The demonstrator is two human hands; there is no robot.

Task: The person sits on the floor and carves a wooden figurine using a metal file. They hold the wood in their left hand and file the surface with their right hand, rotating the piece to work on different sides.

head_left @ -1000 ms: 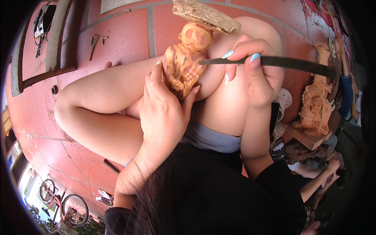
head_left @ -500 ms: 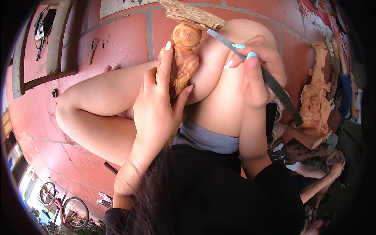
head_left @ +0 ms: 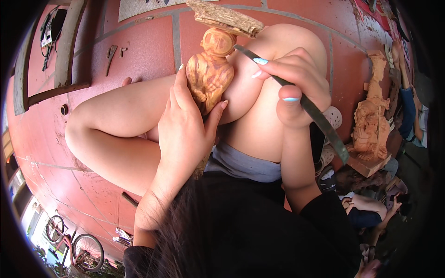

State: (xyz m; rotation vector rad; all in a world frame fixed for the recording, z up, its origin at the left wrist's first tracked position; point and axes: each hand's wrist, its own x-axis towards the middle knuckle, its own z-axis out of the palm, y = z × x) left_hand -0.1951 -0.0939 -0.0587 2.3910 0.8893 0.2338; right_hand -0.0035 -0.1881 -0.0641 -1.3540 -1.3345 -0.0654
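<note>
A carved wooden figure with a round head and a rough, unfinished wood slab above it rests against my bent legs. My left hand wraps its lower body, thumb on the right side and fingers along the left; the palm hides its base. In my right hand is a long, flat, dark metal carving tool, slanting down to the right. Thumb and fingers close round its middle. The tool's upper tip lies just right of the figure's head; whether it touches the wood I cannot tell.
A larger reddish wood carving stands on a block at the right, with other people's arms and legs beyond it. A wooden frame is at the upper left. Small wood pieces lie on the red tiles. A bicycle stands lower left.
My right hand has moved left and slightly down, bringing the tool's tip from the slab's edge to beside the figure's head. My left index finger has shifted to the figure's left side.
</note>
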